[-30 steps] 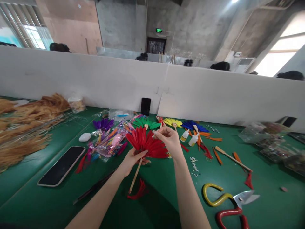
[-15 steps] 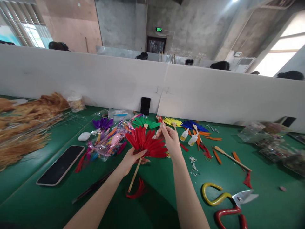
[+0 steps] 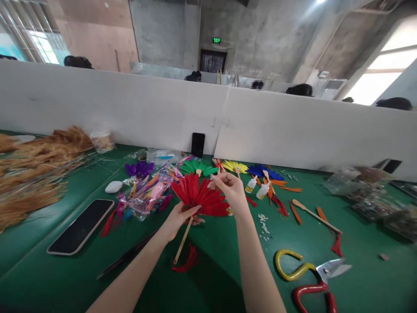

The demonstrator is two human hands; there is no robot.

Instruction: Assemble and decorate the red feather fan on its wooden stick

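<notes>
My left hand (image 3: pixel 180 218) grips a red feather fan (image 3: pixel 208 201) where the feathers meet the wooden handle, thumb on top. The fan's feathers spread upward and right, and its handle slants down to a red tassel (image 3: pixel 189 261). At the fan's upper right edge, my right hand (image 3: pixel 230 191) is closed in a pinch. Whatever sits between those fingertips is too small to make out. Just beyond lie green (image 3: pixel 197 167), yellow (image 3: pixel 235 166) and blue (image 3: pixel 265 171) feather fans. Two small white bottles (image 3: pixel 263 190) stand right of my right hand.
Yellow-and-red-handled shears (image 3: pixel 321 271) lie front right, near a wooden stick with tassel (image 3: pixel 316 215) and small white beads (image 3: pixel 263 224). Bagged feathers (image 3: pixel 153 193) and a phone (image 3: pixel 81 227) are left. A white partition (image 3: pixel 156 113) borders the green table.
My right hand has come down and slightly left, its pinched fingertips now at the red fan's upper edge. My left hand and the fan stay nearly still.
</notes>
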